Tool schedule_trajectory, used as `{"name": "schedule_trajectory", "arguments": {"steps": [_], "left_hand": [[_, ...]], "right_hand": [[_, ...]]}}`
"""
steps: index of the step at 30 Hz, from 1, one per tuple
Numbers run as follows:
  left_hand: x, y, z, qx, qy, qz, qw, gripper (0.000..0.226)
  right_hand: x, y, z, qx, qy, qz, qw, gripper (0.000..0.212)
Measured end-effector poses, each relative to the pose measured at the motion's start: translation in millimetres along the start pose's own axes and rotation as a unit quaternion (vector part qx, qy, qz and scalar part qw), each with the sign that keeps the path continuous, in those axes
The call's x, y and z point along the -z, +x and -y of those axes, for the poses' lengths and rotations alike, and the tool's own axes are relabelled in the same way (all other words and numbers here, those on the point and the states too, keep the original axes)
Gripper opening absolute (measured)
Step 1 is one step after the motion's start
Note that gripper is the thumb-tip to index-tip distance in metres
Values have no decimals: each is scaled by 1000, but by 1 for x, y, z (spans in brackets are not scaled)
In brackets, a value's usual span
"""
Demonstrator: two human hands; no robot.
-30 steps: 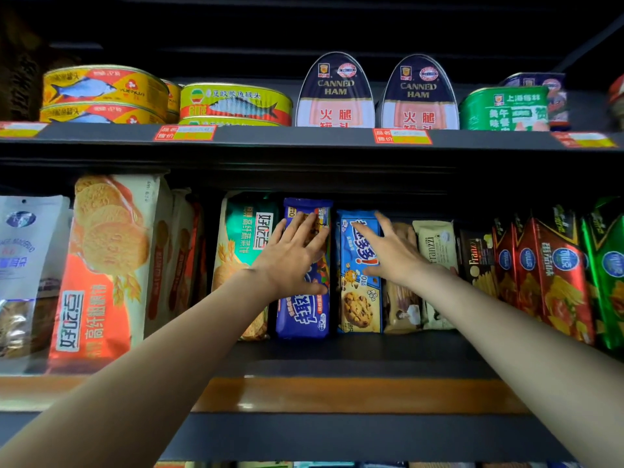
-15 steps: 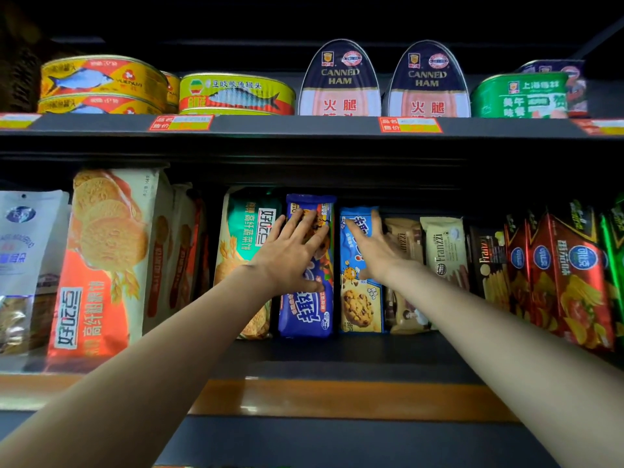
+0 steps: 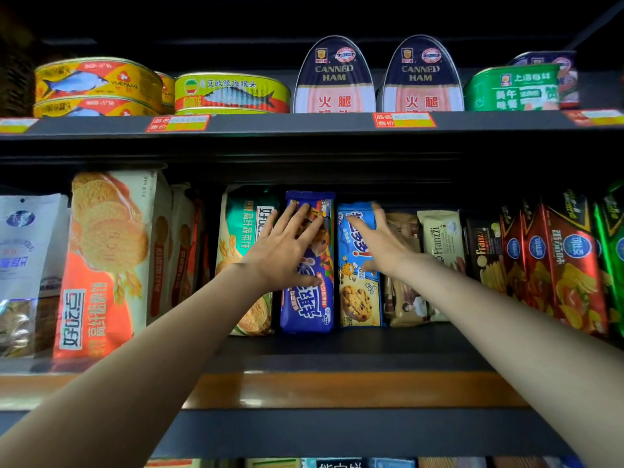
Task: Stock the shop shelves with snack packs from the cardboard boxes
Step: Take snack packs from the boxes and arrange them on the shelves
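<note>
Head view shows two bare arms reaching up to the middle shelf (image 3: 337,346) in the center of the frame. The left hand (image 3: 283,255) is spread flat, fingers wide, pressed on the front of a dark blue cookie pack (image 3: 307,309) that stands upright. The right hand (image 3: 378,241) is also open, with its fingers spread, and rests on the light blue cookie pack (image 3: 358,298) just beside it. Neither hand pinches anything.

These two packs look like they are already in their places, standing in the row between a green biscuit pack (image 3: 243,231) on the left and brown wafer packs (image 3: 405,298) on the right. I think the hands are just pushing them straight and back.

The row looks mostly full. There is a dark gap in the middle left of the frame, beside the big orange biscuit bag (image 3: 104,265), so more packs may go there. No cardboard box shows here, so I cannot tell how many packs are left. The cans (image 3: 229,92) on the top shelf look untouched.
</note>
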State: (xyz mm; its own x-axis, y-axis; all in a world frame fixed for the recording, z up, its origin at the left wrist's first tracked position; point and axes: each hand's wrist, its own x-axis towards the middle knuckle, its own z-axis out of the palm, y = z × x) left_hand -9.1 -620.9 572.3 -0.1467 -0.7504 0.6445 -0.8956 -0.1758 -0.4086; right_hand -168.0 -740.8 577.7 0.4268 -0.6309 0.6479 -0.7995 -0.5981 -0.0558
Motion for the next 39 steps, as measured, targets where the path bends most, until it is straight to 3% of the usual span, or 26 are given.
{"name": "schedule_trajectory", "arguments": {"steps": [8,15,19,22,27,31,36,39], "left_hand": [[6,-10,-3,-11,-17,2,1000,99],[18,-33,-5,-44,-49,-34,997,64],[19,-30,-15,-59,-23,-26,998,57],[18,-20,-34,-108,-9,-54,993,55],[20,23,-80,-181,124,47,975,54],[3,53,-113,-244,229,128,934,59],[-14,65,-127,-248,305,180,902,60],[-18,64,-127,-231,311,180,904,59]], "right_hand": [[18,-24,-4,22,-26,29,999,95],[52,-73,-16,100,-2,18,995,80],[57,-78,-44,73,-115,45,990,65],[55,-74,-63,76,-227,86,967,72],[58,-56,-93,125,-284,97,946,72],[53,-42,-111,189,-303,88,930,82],[40,-27,-129,212,-281,72,933,88],[34,-24,-133,217,-269,68,936,89]]}}
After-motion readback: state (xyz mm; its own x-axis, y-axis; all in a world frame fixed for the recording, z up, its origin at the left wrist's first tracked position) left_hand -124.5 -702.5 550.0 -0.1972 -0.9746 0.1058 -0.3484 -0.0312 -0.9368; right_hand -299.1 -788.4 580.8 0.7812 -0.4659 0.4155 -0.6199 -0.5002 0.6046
